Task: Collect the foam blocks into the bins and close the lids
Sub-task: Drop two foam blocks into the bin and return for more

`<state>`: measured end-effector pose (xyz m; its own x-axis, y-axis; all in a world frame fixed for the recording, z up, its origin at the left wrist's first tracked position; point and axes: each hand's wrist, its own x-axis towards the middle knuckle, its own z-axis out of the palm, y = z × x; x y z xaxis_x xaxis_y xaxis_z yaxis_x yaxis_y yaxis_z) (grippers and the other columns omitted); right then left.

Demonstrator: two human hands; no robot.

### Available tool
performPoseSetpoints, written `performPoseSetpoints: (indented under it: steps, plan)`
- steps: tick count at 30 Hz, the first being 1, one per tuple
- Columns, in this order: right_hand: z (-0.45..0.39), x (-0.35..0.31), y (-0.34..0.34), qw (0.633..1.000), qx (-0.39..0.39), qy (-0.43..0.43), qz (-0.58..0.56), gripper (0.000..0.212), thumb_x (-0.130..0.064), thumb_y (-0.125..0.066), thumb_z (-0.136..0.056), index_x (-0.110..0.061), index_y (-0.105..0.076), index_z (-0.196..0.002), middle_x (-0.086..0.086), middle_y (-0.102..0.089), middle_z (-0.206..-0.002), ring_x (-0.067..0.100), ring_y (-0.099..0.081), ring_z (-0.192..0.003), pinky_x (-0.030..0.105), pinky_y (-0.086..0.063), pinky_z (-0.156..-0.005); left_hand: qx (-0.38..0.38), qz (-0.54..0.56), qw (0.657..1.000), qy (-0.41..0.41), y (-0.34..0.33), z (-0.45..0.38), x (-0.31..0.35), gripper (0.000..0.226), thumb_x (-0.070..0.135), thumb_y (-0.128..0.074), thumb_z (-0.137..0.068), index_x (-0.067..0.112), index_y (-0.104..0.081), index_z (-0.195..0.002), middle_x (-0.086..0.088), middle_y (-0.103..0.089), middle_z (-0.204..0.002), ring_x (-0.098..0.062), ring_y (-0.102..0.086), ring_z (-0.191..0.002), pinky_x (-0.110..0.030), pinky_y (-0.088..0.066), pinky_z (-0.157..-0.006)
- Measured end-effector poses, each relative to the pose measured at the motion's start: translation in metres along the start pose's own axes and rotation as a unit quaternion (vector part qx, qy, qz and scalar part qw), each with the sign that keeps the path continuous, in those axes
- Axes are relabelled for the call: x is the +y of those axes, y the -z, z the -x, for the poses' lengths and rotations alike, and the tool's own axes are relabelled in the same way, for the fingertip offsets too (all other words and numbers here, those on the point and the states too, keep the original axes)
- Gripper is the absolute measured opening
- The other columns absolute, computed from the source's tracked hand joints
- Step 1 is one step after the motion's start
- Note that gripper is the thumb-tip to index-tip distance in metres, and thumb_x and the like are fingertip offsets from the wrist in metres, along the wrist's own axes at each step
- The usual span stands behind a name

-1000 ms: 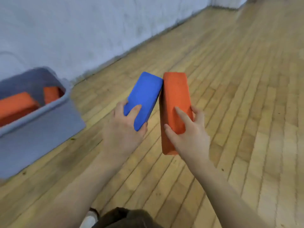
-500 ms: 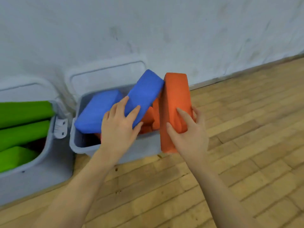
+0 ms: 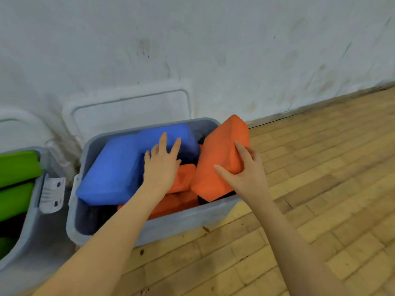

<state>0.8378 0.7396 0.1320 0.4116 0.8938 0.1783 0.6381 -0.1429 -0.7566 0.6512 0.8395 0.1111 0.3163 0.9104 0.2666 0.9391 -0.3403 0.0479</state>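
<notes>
orange block point(image 3: 222, 154) in right hand point(image 3: 248, 174) (over bin point(image 3: 188, 218))

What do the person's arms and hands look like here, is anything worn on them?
Both arms are bare along all that shows of them, with no sleeves in view. The left hand and the right hand wear no gloves, and no rings, watch or wristbands show on them. No markings or cables are visible on either arm. Nothing of the person's clothing shows in this view.
</notes>
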Motion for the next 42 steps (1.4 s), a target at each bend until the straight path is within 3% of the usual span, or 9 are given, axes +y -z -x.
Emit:
performPoseSetpoints:
  steps: [5,9,14,18,22,29,34,37,42]
  plan:
    - [0.003,-0.003,0.001,0.997,0.072,0.005,-0.022,0.073,-0.065,-0.059,-0.067,-0.034,-0.048,-0.133,-0.008,-0.052,-0.128,0.009,-0.051,-0.113,0.034,-0.044,-0.093,-0.012,0.224,0.974,-0.023,-0.005,0.026,0.022,0.068,0.061,-0.014,-0.084,0.034,-0.035,-0.143,-0.006,-0.034,-0.149,-0.027,-0.027,-0.138,-0.051,-0.013,-0.111]
    - [0.000,0.003,0.004,0.994,0.065,-0.046,-0.081,0.071,-0.071,-0.050,-0.067,-0.034,-0.048,-0.127,-0.012,-0.057,-0.120,0.010,-0.055,-0.108,0.044,-0.047,-0.090,-0.064,0.259,0.956,-0.124,-0.004,0.059,0.037,0.081,0.076,-0.032,-0.074,0.044,-0.012,-0.145,0.001,-0.020,-0.155,-0.022,-0.036,-0.132,-0.042,-0.031,-0.104]
    - [0.006,0.002,0.010,0.998,0.049,-0.011,-0.048,0.070,-0.063,-0.062,-0.073,-0.029,-0.044,-0.133,-0.007,-0.047,-0.127,0.007,-0.050,-0.109,0.038,-0.047,-0.091,-0.020,0.324,0.940,-0.108,-0.013,0.063,0.042,0.075,0.066,-0.042,-0.079,0.032,-0.027,-0.145,-0.003,-0.033,-0.150,-0.024,-0.052,-0.119,-0.032,-0.038,-0.089]
    - [0.006,-0.020,0.009,0.992,0.099,0.075,0.021,0.070,-0.065,-0.064,-0.064,-0.024,-0.050,-0.119,-0.007,-0.045,-0.124,0.006,-0.048,-0.103,0.032,-0.048,-0.076,0.066,0.237,0.964,-0.105,-0.016,0.066,0.056,0.071,0.066,-0.042,-0.081,0.019,-0.040,-0.133,0.001,-0.067,-0.106,-0.021,-0.055,-0.098,-0.034,-0.036,-0.083]
    - [-0.002,-0.018,0.010,0.988,0.095,0.120,-0.016,0.060,-0.052,-0.072,-0.071,-0.022,-0.049,-0.118,-0.004,-0.038,-0.130,0.001,-0.043,-0.105,0.033,-0.050,-0.073,0.090,0.260,0.959,-0.066,-0.012,0.059,0.072,0.071,0.059,-0.046,-0.083,0.005,-0.047,-0.129,-0.001,-0.066,-0.079,-0.023,-0.060,-0.082,-0.033,-0.033,-0.086]
    - [-0.003,0.028,-0.020,0.991,-0.115,0.018,0.070,0.044,-0.041,-0.034,-0.100,-0.029,-0.039,-0.142,-0.008,-0.061,-0.120,0.011,-0.054,-0.112,0.043,-0.043,-0.098,0.067,0.166,0.983,0.049,-0.029,0.037,0.056,0.064,0.052,-0.037,-0.089,0.008,-0.048,-0.135,-0.013,-0.052,-0.135,-0.040,-0.054,-0.111,-0.050,-0.044,-0.087]
    - [0.008,0.039,-0.031,0.991,-0.088,0.037,0.097,0.058,-0.055,-0.020,-0.092,-0.033,-0.034,-0.144,-0.002,-0.061,-0.119,0.020,-0.055,-0.110,0.048,-0.044,-0.093,0.101,0.138,0.985,-0.014,-0.023,0.039,0.056,0.053,0.044,-0.044,-0.089,0.019,-0.047,-0.136,-0.010,-0.040,-0.146,-0.039,-0.042,-0.127,-0.052,-0.038,-0.097]
    - [0.024,0.042,-0.013,0.993,-0.028,0.051,0.100,0.043,-0.040,-0.039,-0.097,-0.028,-0.043,-0.139,-0.002,-0.058,-0.123,0.021,-0.054,-0.111,0.045,-0.045,-0.091,0.134,0.158,0.975,-0.080,-0.006,0.050,0.077,0.040,0.031,-0.048,-0.090,0.014,-0.057,-0.124,-0.010,-0.044,-0.143,-0.033,-0.040,-0.127,-0.044,-0.029,-0.099]
    - [0.086,0.078,0.072,0.988,0.075,-0.011,0.136,0.036,-0.029,-0.044,-0.098,-0.024,-0.051,-0.132,-0.004,-0.061,-0.119,0.018,-0.058,-0.104,0.039,-0.048,-0.084,0.045,0.275,0.936,-0.215,0.028,0.068,0.169,0.034,0.025,-0.044,-0.087,0.010,-0.063,-0.110,-0.007,-0.065,-0.111,-0.028,-0.060,-0.101,-0.037,-0.037,-0.087]
